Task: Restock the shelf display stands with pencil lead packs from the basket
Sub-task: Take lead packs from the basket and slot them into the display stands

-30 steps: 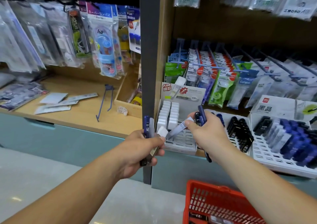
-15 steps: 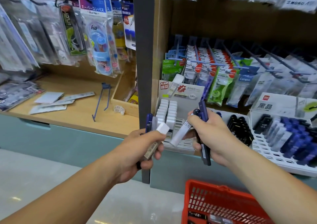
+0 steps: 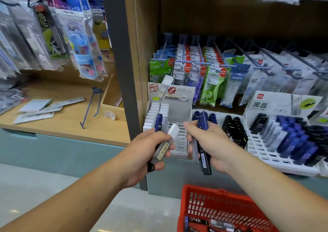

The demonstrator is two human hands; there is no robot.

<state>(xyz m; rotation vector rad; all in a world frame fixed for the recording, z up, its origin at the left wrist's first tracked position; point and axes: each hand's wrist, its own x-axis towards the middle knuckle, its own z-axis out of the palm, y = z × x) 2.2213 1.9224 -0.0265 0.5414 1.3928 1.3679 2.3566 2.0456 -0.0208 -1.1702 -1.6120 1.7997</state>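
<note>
Head view at the shelf. The left hand (image 3: 142,157) is closed around a small bundle of pencil lead packs held upright, among them a clear white-capped pack (image 3: 164,149) lying across the fingers and a blue-capped pack (image 3: 158,122) behind it. The right hand (image 3: 213,143) is closed around several dark blue packs (image 3: 205,162), its thumb stretched toward the left hand. Both hands hover in front of the left display stand (image 3: 181,139), which has white-capped packs in its left rows. Beside it stand the middle display stand (image 3: 220,113), with blue and black packs, and the right display stand (image 3: 262,153), mostly blue. More packs lie in the red basket (image 3: 200,189) below the right forearm. Hanging packets (image 3: 211,79) fill the pegs above the stands.
</note>
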